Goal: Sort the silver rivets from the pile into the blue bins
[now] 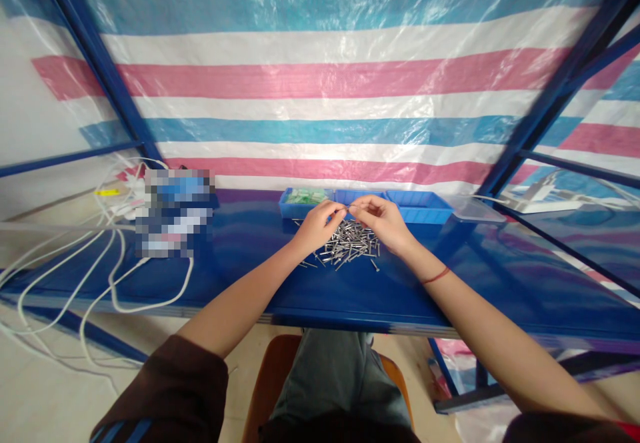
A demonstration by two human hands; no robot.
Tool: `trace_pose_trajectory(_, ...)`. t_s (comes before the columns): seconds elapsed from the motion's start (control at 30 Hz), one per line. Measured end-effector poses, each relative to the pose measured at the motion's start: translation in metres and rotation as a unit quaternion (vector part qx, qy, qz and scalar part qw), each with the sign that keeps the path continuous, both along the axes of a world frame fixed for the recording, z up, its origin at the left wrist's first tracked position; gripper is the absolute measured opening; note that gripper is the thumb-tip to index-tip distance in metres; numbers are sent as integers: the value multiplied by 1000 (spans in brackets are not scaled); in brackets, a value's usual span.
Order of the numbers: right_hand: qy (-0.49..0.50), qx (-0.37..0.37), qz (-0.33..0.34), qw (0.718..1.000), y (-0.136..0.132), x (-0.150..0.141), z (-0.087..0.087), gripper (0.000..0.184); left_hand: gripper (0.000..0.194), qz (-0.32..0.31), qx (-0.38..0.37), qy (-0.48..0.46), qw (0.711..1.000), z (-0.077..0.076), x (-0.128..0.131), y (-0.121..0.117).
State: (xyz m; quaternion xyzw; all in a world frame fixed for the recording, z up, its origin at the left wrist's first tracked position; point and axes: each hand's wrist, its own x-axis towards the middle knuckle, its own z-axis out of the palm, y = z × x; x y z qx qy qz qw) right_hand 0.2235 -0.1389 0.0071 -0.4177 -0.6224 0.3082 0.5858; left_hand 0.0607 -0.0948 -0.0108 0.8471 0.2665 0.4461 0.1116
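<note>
A heap of small metal nails (350, 243) lies on the glossy blue table (240, 276). Just above the heap, my left hand (320, 224) and my right hand (383, 221) meet, each with fingers pinched. Between the fingertips runs a thin nail-like piece, held by both. A red string circles my right wrist.
Behind the nails stand three blue trays (367, 204), the left one with green bits (306, 195). A clear plastic tray (473, 208) sits to their right. White cables (107, 256) loop over the table's left part beside a blurred box (173, 213). A striped tarp hangs behind.
</note>
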Motion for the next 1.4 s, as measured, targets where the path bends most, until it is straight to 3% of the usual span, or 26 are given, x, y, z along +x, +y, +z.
trace_pose_trajectory(0.2,-93,77,-125,985,32,25,-8,20,25,50,-39,15,998,-4,-4,9)
trace_pose_trajectory(0.33,-282,105,-217,929,46,47,-15,16,22,46,-34,112,992,-2,-12,15)
trace_pose_trajectory(0.43,-352,143,-231,896,42,51,-15,22,19,58,-30,160,985,-1,-17,15)
trace_pose_trajectory(0.67,-385,173,-185,888,18,29,-5,23,15,74,-75,213,971,-5,-20,18)
trace_pose_trajectory(0.83,-392,153,-133,897,12,18,-10,18,16,81,-63,172,980,0,-19,16)
trace_pose_trajectory(0.93,-368,121,-98,917,11,14,-12,15,17,67,-79,98,990,5,-18,14)
trace_pose_trajectory(1.07,-267,79,-57,959,9,7,-14,24,16,-22,-169,-29,985,3,-11,13)
trace_pose_trajectory(1.17,-164,55,-53,983,8,3,-14,31,15,-70,-200,-73,975,-3,-4,12)
trace_pose_trajectory(1.27,-97,44,-52,993,7,1,-15,33,15,-90,-214,-96,968,-8,-1,8)
trace_pose_trajectory(1.4,-85,41,-50,994,7,1,-16,33,15,-78,-212,-91,970,-8,0,5)
